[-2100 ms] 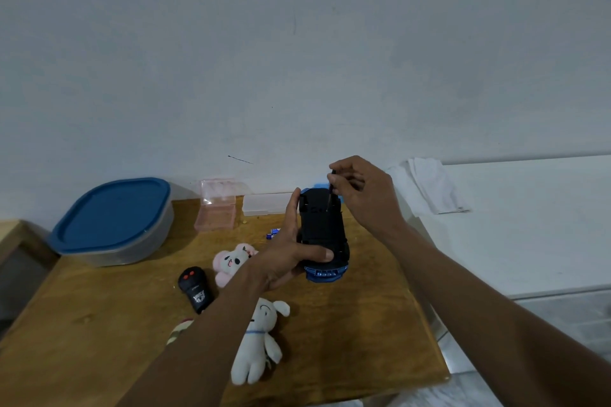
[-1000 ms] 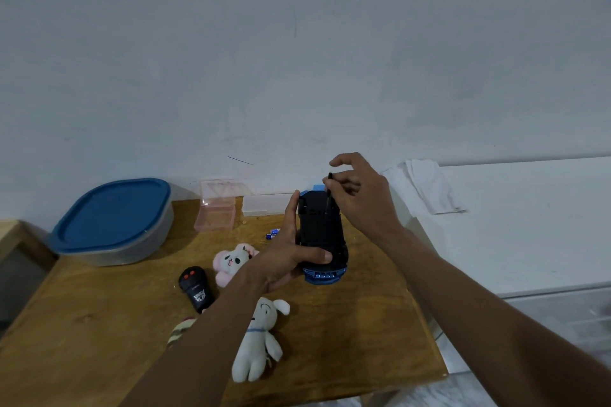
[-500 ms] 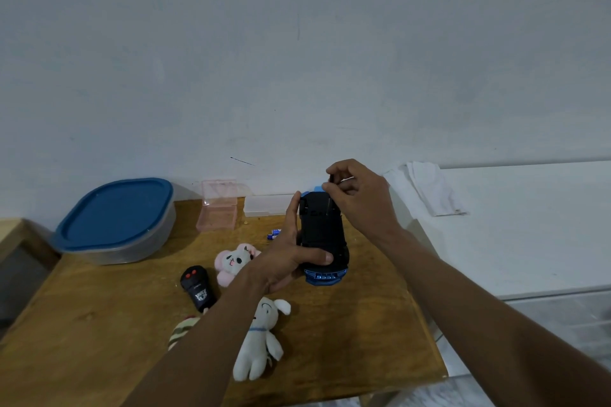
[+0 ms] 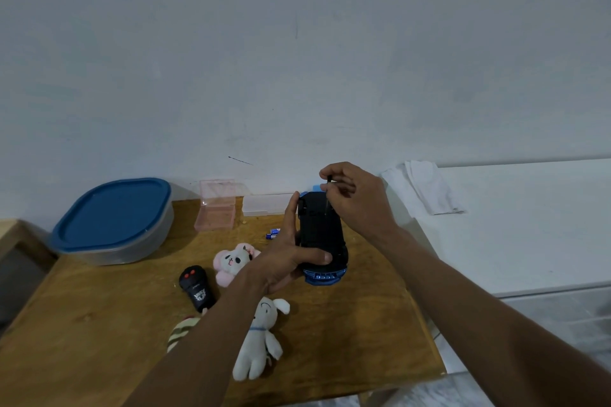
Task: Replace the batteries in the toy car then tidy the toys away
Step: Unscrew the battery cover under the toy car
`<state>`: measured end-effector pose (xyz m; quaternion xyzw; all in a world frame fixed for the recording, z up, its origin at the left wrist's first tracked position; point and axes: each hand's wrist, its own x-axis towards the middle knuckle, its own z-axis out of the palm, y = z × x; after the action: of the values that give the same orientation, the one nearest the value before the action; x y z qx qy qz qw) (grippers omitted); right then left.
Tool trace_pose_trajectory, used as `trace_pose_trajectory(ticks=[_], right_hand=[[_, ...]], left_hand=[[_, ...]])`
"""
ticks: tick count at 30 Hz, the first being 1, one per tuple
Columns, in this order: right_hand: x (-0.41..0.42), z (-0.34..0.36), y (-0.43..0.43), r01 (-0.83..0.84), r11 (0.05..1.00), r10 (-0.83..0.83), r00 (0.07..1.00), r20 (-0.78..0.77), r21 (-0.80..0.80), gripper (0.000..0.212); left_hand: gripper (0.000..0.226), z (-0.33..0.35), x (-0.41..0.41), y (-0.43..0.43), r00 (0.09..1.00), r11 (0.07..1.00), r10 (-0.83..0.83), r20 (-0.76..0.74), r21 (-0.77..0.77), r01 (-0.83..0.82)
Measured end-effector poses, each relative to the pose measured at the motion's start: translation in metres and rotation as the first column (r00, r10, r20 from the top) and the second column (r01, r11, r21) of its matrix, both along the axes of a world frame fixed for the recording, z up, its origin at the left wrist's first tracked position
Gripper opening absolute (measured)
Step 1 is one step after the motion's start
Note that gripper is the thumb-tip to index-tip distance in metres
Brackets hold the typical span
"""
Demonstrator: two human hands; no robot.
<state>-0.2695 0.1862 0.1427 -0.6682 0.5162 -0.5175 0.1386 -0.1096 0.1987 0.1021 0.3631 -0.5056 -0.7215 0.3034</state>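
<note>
The toy car, underside up, is held above the tabletop's back right part. The left hand wraps around it, thumb across its near end. The right hand pinches a thin screwdriver against its far end. The lidded tub sits at the back left corner, contents hidden. The pink box at the back edge looks empty. Batteries lie just left of the car.

Wooden table, blue-lidded tub, pink box, batteries, remote, plush toys
</note>
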Motion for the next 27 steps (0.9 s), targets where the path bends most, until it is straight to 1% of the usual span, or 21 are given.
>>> trace_pose_trajectory(ticks=[3, 9, 13, 17, 20, 23, 27], right_hand=[[-0.0006, -0.0009, -0.0023, 0.022, 1.0, -0.022, 1.0, -0.015, 0.009, 0.015], [0.0011, 0.0011, -0.0034, -0.001, 1.0, 0.001, 1.0, -0.003, 0.014, 0.017], [0.0014, 0.0025, -0.0052, 0.012, 1.0, -0.011, 1.0, -0.017, 0.016, 0.015], [0.0024, 0.0026, -0.0055, 0.001, 1.0, 0.0, 1.0, -0.004, 0.031, 0.017], [0.0022, 0.0027, -0.0061, -0.005, 0.998, 0.005, 1.0, 0.003, 0.058, 0.022], [0.0018, 0.0032, -0.0059, 0.009, 0.998, -0.009, 1.0, -0.006, 0.058, 0.018], [0.0021, 0.004, -0.0054, -0.004, 0.998, 0.004, 1.0, -0.003, 0.065, 0.018]], left_hand=[[0.119, -0.0008, 0.0004, -0.0011, 1.0, 1.0, 0.0, 0.0, 0.002, 0.0], [0.119, -0.0008, 0.0014, -0.002, 1.0, 1.0, 0.002, 0.0, 0.0, -0.002], [0.118, 0.0004, 0.0024, -0.0036, 1.0, 1.0, -0.003, -0.007, -0.001, 0.003], [0.118, -0.0001, 0.0017, -0.0043, 1.0, 1.0, -0.006, -0.006, -0.004, 0.006], [0.118, -0.0009, 0.0023, -0.0048, 1.0, 1.0, -0.006, -0.005, -0.004, 0.006], [0.118, -0.0014, 0.0035, -0.005, 1.0, 1.0, -0.003, -0.009, 0.0, 0.003], [0.119, -0.0023, 0.0034, -0.0059, 1.0, 1.0, -0.001, -0.009, 0.002, 0.001]])
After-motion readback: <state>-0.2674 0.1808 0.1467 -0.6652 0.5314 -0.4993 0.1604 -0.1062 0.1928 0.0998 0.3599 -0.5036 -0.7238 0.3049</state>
